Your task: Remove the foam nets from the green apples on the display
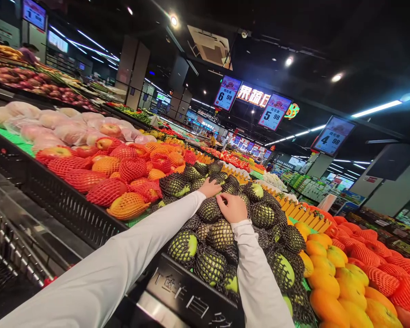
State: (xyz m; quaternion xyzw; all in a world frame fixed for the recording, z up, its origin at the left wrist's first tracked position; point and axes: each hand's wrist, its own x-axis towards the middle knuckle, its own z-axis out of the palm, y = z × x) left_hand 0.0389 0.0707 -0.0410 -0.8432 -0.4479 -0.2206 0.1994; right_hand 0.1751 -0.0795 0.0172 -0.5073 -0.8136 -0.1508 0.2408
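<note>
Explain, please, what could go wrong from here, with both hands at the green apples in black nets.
The green apples lie heaped and touching, so if the left hand or right hand shifts one, its neighbours might roll.

The right sleeve reaches low over the front apples; it could brush or catch on their nets.

The oranges beside the heap have no nets, so an apple tumbling that way might bruise them.

Green fruits (pixel 192 246) are crisscrossed by black netting (pixel 210 266); oranges (pixel 323 282) are coloured yellow-orange; sleeves (pixel 140 246) are kept plain white; red foam nets (pixel 105 192) are diamond-patterned.
</note>
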